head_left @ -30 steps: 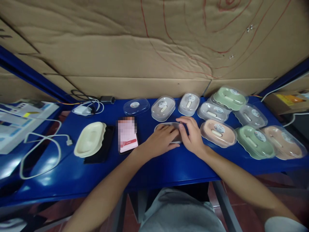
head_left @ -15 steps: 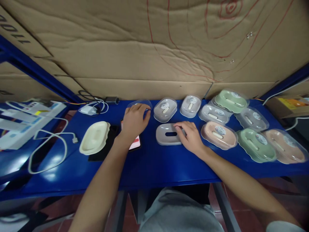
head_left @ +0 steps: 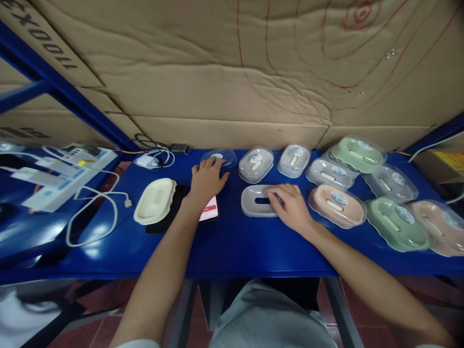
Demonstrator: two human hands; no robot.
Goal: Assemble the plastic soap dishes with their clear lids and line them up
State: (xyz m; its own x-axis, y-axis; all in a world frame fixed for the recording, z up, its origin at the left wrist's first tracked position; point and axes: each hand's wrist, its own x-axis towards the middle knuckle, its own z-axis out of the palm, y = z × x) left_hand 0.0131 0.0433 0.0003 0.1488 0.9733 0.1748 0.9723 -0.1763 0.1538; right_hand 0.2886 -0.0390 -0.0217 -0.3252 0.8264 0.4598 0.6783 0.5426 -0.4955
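My left hand (head_left: 208,180) lies over the near edge of a clear plastic lid (head_left: 227,157) at the back of the table, its fingers stretched and slightly apart. Beneath that wrist, a phone (head_left: 211,210) with a lit screen is partly covered. My right hand (head_left: 292,205) has its fingers bent over the right end of a grey oval soap-dish tray (head_left: 250,204) with a long slot in its middle. The tray rests flat on the table; my hand hides its right end. A cream soap dish (head_left: 154,200) sits to the left on a black sheet (head_left: 159,227).
Several lidded soap dishes stand right and behind, including a grey one (head_left: 250,170), a pink one (head_left: 331,205) and a green one (head_left: 397,227). On the left are a white power strip (head_left: 54,195) and a looping white cable (head_left: 116,212). Cardboard (head_left: 203,92) forms the back wall.
The clear lid now lies flatter under my left fingers, which have straightened, and its round label shows. My right hand stays at the grey tray. The view has swung slightly left.
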